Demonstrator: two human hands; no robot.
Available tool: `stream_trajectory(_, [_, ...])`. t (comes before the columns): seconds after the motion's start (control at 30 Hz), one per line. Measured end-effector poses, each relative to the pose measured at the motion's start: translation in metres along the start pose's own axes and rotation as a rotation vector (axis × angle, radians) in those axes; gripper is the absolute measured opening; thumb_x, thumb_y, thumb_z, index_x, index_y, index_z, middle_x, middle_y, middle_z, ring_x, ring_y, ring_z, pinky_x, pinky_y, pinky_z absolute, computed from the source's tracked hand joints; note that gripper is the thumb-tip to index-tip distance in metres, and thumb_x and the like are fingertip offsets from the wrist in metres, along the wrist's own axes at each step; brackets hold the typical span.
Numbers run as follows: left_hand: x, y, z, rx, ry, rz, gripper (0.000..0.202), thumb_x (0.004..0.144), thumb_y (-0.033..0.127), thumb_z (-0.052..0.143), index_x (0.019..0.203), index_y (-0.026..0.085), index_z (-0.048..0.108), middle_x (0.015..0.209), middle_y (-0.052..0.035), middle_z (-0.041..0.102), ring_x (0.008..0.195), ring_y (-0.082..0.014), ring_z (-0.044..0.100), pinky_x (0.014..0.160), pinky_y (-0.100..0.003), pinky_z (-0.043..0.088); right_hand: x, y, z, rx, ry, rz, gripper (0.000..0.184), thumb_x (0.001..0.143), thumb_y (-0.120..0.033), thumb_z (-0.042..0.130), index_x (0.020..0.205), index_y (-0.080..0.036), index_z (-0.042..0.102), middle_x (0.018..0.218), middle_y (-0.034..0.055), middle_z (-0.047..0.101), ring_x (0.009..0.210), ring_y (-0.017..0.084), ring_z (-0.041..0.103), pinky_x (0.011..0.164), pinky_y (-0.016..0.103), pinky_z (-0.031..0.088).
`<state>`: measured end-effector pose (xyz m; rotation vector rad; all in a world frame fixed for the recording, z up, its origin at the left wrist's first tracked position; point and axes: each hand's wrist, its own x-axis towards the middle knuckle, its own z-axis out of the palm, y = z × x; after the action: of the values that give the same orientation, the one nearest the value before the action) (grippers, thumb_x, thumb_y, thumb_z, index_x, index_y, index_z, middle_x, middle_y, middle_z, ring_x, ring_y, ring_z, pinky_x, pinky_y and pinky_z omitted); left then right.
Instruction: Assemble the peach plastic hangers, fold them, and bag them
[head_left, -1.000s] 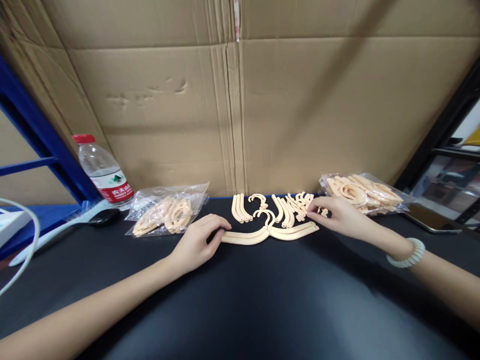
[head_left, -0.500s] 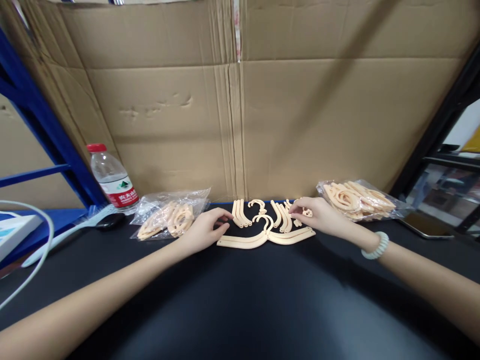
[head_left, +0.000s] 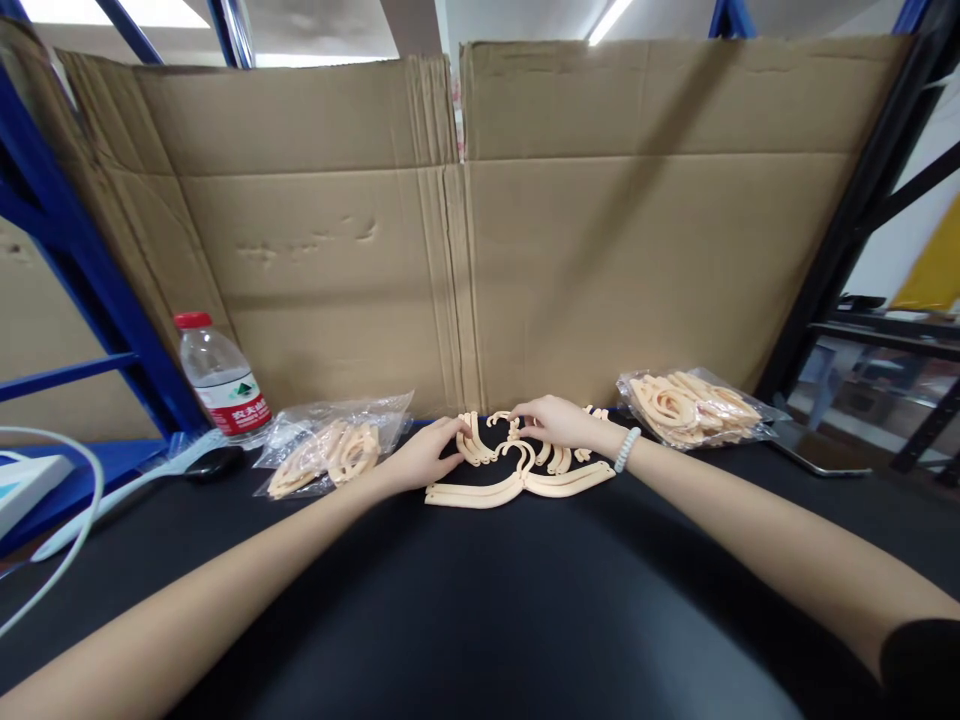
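Observation:
My left hand (head_left: 426, 456) rests by the left group of curved cream strips (head_left: 474, 442), fingertips touching or very near them, thumb and fingers apart. My right hand (head_left: 559, 422), a pale beaded bracelet (head_left: 627, 449) at its wrist, reaches over the pieces. Its fingers are bent together at the lower end of a loose hook-shaped piece (head_left: 496, 417); what they pinch is too small to make out. In front of both hands lies a flat cream hanger shape (head_left: 474, 496) with two long arms and hooks in the middle. More curved strips (head_left: 556, 460) show partly beneath my right hand.
Clear bags of cream parts lie at left (head_left: 330, 458) and right (head_left: 686, 408). A red-capped water bottle (head_left: 225, 385) stands at the left, near a black object (head_left: 215, 464) and a white cable (head_left: 97, 490). A phone (head_left: 821, 452) lies right. Cardboard (head_left: 337, 250) walls the back.
My right hand has moved left from the small pieces at the right to the loose hook piece. My left hand has come up against the left strips. The camera view has tilted up.

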<state>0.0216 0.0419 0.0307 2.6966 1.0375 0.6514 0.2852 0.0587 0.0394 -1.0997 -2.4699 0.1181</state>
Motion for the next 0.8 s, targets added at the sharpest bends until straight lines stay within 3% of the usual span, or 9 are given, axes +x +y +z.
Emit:
stream_trajectory(0.1, [-0.002, 0.002, -0.003, -0.006, -0.042, 0.039, 0.013, 0.083, 0.017, 0.053, 0.094, 0.019, 0.059, 0.099, -0.0073, 0.062, 0.096, -0.0225, 0.06, 0.087, -0.038, 0.049, 0.005, 0.001, 0.005, 0.013, -0.014, -0.03, 0.024, 0.085, -0.019, 0.065, 0.108, -0.021, 0.069, 0.087, 0.0051, 0.068, 0.078, 0.018, 0.061, 0.07, 0.026, 0.042])
stream_trajectory(0.27, [-0.004, 0.004, -0.007, -0.019, -0.091, 0.092, 0.013, 0.085, 0.016, 0.051, 0.095, 0.02, 0.059, 0.104, -0.0065, 0.059, 0.099, -0.0204, 0.059, 0.092, -0.036, 0.047, 0.006, 0.003, 0.013, 0.098, 0.016, -0.059, 0.009, 0.083, -0.014, 0.067, 0.087, -0.018, 0.074, 0.082, 0.0031, 0.062, 0.071, 0.014, 0.057, 0.07, 0.025, 0.042])
stream_trajectory(0.6, [-0.005, 0.0, -0.005, -0.045, -0.089, 0.165, 0.018, 0.085, 0.009, 0.051, 0.093, 0.02, 0.062, 0.106, -0.0071, 0.059, 0.104, -0.0206, 0.058, 0.096, -0.037, 0.045, 0.0, 0.003, 0.01, 0.356, 0.35, 0.061, 0.013, 0.085, -0.025, 0.063, 0.092, -0.019, 0.073, 0.082, 0.0031, 0.059, 0.072, 0.015, 0.057, 0.068, 0.029, 0.046])
stream_trajectory(0.8, [-0.005, 0.003, -0.001, -0.078, 0.01, 0.138, 0.016, 0.087, 0.012, 0.046, 0.086, 0.019, 0.06, 0.101, -0.0063, 0.056, 0.096, -0.018, 0.06, 0.09, -0.033, 0.048, -0.008, -0.008, 0.012, 0.461, 0.451, 0.124, 0.016, 0.083, -0.032, 0.063, 0.088, -0.019, 0.07, 0.078, 0.002, 0.057, 0.07, 0.015, 0.056, 0.067, 0.029, 0.047])
